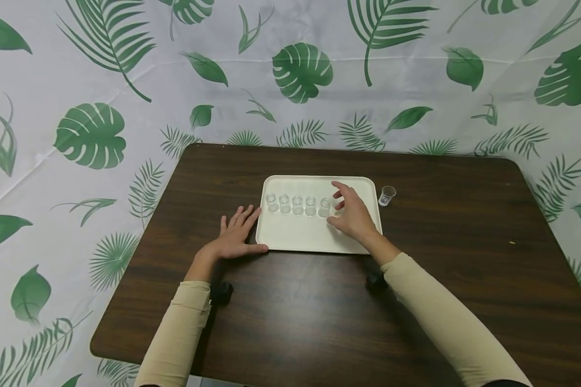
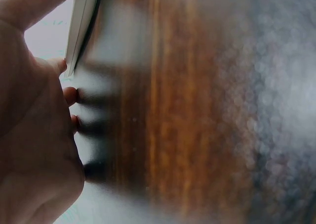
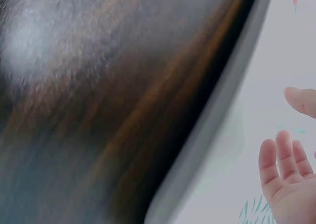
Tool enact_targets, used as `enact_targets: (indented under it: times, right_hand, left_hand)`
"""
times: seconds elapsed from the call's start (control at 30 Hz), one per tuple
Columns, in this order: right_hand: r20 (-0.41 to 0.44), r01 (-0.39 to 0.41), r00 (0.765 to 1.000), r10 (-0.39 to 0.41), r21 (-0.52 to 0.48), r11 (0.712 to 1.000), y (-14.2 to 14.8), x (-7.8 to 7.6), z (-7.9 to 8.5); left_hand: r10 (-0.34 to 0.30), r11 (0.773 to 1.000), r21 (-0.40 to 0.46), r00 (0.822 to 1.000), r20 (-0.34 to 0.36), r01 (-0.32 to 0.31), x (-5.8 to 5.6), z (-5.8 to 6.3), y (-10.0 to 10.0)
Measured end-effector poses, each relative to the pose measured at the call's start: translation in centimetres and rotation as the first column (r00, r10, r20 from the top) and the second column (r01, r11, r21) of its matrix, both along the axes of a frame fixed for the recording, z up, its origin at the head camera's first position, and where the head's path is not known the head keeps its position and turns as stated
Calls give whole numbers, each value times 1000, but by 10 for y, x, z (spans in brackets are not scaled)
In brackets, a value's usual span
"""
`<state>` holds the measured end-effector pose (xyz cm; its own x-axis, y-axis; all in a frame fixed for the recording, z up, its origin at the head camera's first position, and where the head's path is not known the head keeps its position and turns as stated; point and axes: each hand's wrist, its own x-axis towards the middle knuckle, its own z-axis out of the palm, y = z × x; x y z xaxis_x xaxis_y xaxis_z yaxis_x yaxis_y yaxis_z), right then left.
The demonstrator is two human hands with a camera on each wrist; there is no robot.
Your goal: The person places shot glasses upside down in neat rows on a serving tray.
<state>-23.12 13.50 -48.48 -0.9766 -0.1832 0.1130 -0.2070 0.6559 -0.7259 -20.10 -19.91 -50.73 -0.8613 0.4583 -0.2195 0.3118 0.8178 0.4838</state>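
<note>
A cream tray (image 1: 295, 236) lies on the table with several small clear glasses (image 1: 297, 205) lined up across it. My right hand (image 1: 352, 215) hovers over the tray's right half, thumb and fingers parted around the space beside the rightmost visible glass (image 1: 324, 208). Nothing shows in its grasp; in the right wrist view the fingers (image 3: 285, 157) are extended, apart from the thumb. Whether another glass stands behind the fingers, I cannot tell. Spread at the tray's lower left corner, my left hand (image 1: 234, 239) rests on the table, thumb and index finger at the rim.
One more small clear glass (image 1: 386, 196) stands on the table just outside the tray's right edge. The dark wooden table (image 1: 290, 312) reaches to a leaf-patterned cloth (image 1: 252, 80) behind it. A black object (image 1: 222, 293) is partly visible by the left wrist.
</note>
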Motion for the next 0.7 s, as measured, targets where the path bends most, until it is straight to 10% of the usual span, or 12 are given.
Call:
enact_targets:
  times: [0.33, 0.47, 0.7]
  right_hand:
    - [53, 46, 998, -37, -184, 982, 32, 7, 26]
    - [-65, 78, 993, -101, -290, 954, 54, 10, 39]
    - [-171, 253, 913, -370, -473, 844, 90, 14, 47]
  left_hand:
    - [-6, 1000, 9, 1000, 8, 6, -1, -1, 1]
    - [-6, 1000, 13, 1000, 5, 6, -2, -2, 0]
    - [-3, 1000, 11, 1000, 12, 3, 0, 0, 0]
